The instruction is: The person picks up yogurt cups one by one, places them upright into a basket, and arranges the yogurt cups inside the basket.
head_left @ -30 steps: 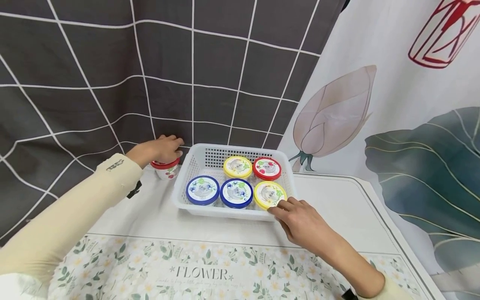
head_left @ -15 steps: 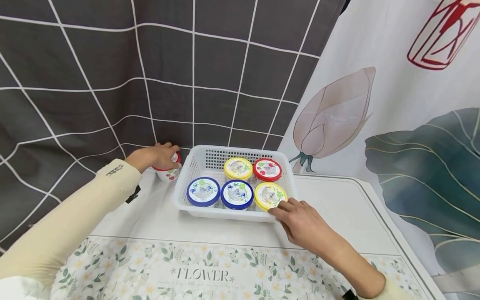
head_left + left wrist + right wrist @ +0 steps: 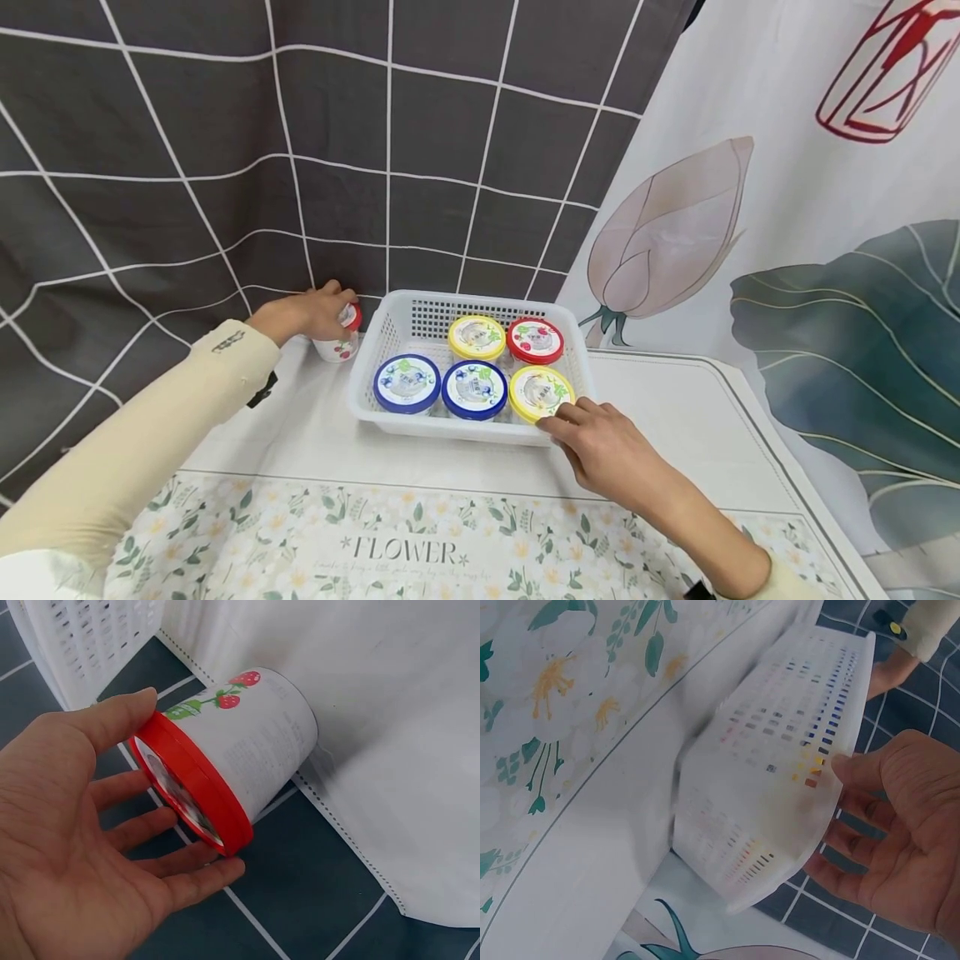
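A white tub [image 3: 337, 349] with a red lid [image 3: 199, 784] and printed red berries stands left of the white plastic basket [image 3: 450, 427]. My left hand [image 3: 315, 312] holds this tub around its lid, thumb on one side of the rim and fingers spread round the other. At the basket's front right corner, my right hand [image 3: 600, 437] pinches the rim, close by a yellow-lidded tub [image 3: 540, 390]. Two blue-lidded tubs [image 3: 474, 388] sit along the basket's front. Behind them are another yellow-lidded tub [image 3: 476, 336] and a red-lidded one [image 3: 535, 339].
The basket stands on a white table cover [image 3: 660, 417] with a flowered strip [image 3: 300, 533] toward the front. A dark gridded curtain [image 3: 450, 208] hangs right behind the basket and tub. To the right hangs a pale curtain [image 3: 675, 242] with flower and leaf prints.
My left hand has shifted slightly from over the lid to around its side, showing more of the lid's top. My right hand and the basket stay in place.
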A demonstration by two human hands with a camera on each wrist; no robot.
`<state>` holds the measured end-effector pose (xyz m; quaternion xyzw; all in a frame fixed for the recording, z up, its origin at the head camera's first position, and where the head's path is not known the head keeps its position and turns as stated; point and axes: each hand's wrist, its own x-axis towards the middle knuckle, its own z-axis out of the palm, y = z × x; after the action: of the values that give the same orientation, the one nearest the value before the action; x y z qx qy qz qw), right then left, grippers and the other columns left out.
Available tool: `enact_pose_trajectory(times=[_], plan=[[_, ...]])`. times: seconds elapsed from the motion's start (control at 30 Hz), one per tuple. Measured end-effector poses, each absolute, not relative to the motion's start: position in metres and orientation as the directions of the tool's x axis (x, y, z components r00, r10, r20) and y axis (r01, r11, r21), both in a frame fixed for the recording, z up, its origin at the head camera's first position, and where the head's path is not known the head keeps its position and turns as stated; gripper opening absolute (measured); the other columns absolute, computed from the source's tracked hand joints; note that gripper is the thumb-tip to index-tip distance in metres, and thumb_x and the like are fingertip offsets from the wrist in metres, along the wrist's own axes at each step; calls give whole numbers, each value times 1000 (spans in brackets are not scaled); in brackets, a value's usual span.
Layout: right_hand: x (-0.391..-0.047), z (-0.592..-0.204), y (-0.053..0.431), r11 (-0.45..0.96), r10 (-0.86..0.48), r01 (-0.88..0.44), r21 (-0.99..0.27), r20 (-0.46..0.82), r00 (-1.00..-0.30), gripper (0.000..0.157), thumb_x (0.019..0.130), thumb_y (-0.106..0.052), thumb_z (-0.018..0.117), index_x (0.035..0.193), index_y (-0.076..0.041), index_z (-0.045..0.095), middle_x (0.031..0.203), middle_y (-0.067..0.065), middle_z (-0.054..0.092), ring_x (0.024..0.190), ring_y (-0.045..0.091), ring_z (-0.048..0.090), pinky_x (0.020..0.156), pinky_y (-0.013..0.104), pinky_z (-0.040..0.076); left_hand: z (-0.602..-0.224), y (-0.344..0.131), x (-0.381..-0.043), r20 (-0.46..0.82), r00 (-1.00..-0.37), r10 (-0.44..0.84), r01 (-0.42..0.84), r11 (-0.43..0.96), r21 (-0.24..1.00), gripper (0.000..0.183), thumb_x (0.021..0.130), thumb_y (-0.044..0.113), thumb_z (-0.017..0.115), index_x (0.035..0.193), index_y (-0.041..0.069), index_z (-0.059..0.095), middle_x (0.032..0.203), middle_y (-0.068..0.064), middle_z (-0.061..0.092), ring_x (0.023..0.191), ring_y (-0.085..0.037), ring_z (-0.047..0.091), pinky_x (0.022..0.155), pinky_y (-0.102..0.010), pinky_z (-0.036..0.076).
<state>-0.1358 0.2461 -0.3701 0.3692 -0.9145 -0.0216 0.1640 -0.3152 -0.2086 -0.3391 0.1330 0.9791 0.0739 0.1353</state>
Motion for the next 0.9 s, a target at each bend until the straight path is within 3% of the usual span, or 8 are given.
enact_pose_trajectory(times=[0.9], plan=[[-134, -368, 244, 732, -677, -661, 163, 275, -682, 34, 93, -2, 86, 121, -18, 81, 108, 0, 80, 98, 21, 73, 79, 41, 64, -334, -213, -318, -229, -933, 276, 245, 957, 156, 84, 91, 38, 87, 158, 1, 53, 157, -33, 53, 140, -54, 47, 111, -71, 58]])
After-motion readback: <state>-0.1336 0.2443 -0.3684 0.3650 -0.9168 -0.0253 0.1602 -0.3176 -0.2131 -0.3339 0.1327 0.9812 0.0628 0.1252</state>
